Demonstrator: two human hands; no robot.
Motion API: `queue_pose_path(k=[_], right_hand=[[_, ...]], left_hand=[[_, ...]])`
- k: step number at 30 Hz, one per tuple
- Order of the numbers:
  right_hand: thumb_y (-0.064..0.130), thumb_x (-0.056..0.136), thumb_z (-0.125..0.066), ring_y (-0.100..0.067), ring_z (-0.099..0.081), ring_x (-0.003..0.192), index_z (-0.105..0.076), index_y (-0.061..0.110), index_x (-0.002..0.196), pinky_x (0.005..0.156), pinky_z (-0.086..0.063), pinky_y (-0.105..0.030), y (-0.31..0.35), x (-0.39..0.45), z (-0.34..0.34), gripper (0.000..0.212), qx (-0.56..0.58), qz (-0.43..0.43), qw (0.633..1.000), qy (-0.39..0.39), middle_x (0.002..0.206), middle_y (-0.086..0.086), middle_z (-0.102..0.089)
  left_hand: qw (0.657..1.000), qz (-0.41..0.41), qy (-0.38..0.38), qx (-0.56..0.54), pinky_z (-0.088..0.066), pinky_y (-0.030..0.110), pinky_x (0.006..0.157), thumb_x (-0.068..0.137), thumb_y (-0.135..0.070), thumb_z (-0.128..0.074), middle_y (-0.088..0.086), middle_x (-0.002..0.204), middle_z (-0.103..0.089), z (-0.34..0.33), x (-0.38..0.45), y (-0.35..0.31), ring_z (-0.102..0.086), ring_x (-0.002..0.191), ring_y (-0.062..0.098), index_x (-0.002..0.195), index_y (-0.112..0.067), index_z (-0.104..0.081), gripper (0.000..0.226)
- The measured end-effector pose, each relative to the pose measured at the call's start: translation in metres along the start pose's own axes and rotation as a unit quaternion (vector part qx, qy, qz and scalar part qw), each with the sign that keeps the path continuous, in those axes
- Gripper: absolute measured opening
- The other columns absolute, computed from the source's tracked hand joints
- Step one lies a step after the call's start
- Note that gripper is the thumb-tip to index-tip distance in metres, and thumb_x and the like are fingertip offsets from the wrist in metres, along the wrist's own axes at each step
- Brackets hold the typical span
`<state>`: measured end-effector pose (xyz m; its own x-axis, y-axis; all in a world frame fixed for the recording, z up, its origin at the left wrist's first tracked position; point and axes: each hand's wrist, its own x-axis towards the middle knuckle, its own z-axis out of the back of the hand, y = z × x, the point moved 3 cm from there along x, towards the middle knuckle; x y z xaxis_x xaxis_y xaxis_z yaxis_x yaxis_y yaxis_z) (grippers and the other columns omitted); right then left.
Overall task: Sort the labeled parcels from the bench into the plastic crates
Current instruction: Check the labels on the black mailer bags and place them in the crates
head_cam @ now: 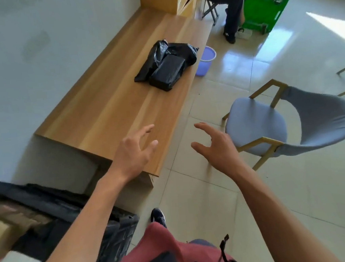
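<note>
Both hands are empty, each grip spread with fingers apart and lightly curved, nothing between them. The left hand hovers over the near end of the table, while the right hand hangs just past the table's edge, above the tiled floor. The black wrapped parcel lies well ahead of both hands, toward the far end of the table near its right edge, resting against a crumpled black bag; no label shows on it from here. Its long axis runs diagonally, near-left to far-right. The left hand looks slightly nearer, though either must reach forward along the table. A dark crate sits low at the left, beside the person's body, so a lifted parcel would likely travel back and left.
</note>
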<state>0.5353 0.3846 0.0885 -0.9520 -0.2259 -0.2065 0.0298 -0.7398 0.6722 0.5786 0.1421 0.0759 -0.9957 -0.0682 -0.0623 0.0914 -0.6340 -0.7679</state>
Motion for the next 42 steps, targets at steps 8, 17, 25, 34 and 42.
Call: queue_pose_path(k=[8, 17, 25, 34, 42], right_hand=[[0.029, 0.096, -0.074, -0.019, -0.046, 0.145, -0.052, 0.030, 0.151, 0.119, -0.041, -0.045, -0.011, 0.068, 0.044, 0.059, 0.048, -0.016, 0.998, -0.049, 0.160, 0.004, -0.047], [0.027, 0.097, -0.073, -0.018, -0.044, 0.146, -0.051, 0.028, 0.152, 0.120, -0.040, -0.047, -0.047, 0.165, 0.087, 0.060, 0.083, -0.015, 0.996, -0.020, 0.159, 0.002, -0.048], [0.025, 0.098, -0.071, -0.018, -0.046, 0.142, -0.051, 0.028, 0.150, 0.118, -0.038, -0.036, -0.058, 0.265, 0.124, 0.056, 0.058, 0.021, 0.998, 0.025, 0.152, 0.001, -0.054], [0.023, 0.098, -0.070, -0.011, -0.057, 0.127, -0.055, 0.028, 0.148, 0.092, -0.046, -0.022, -0.028, 0.385, 0.109, 0.053, 0.029, 0.037, 0.996, 0.076, 0.142, -0.002, -0.060], [0.029, 0.097, -0.072, -0.011, -0.057, 0.128, -0.045, 0.029, 0.155, 0.096, -0.051, -0.031, -0.006, 0.486, 0.060, 0.064, 0.042, -0.005, 0.989, 0.139, 0.149, 0.002, -0.055]], left_hand=[[0.999, -0.042, 0.014, 0.016, -0.047, 0.038, 0.112, 0.103, -0.033, -0.062, -0.006, 0.149, -0.057, -0.010, 0.098, -0.029, -0.051, 0.134, 0.005, 0.150, -0.024, -0.052, 0.050], [0.999, -0.035, -0.013, 0.035, -0.048, 0.041, 0.110, 0.101, -0.029, -0.065, -0.003, 0.144, -0.062, -0.053, 0.203, -0.061, -0.055, 0.131, 0.010, 0.146, -0.020, -0.057, 0.047], [0.997, 0.012, -0.074, 0.030, -0.050, 0.047, 0.110, 0.099, -0.027, -0.066, -0.001, 0.141, -0.064, -0.080, 0.275, -0.070, -0.058, 0.129, 0.015, 0.144, -0.020, -0.059, 0.046], [0.983, 0.126, -0.130, 0.022, -0.049, 0.044, 0.110, 0.101, -0.025, -0.062, 0.001, 0.141, -0.062, -0.064, 0.328, -0.014, -0.054, 0.133, 0.018, 0.145, -0.020, -0.057, 0.045], [0.975, 0.169, -0.140, 0.023, -0.034, 0.034, 0.119, 0.101, -0.017, -0.064, 0.008, 0.147, -0.057, -0.050, 0.403, 0.046, -0.044, 0.142, 0.024, 0.143, -0.010, -0.059, 0.043]])
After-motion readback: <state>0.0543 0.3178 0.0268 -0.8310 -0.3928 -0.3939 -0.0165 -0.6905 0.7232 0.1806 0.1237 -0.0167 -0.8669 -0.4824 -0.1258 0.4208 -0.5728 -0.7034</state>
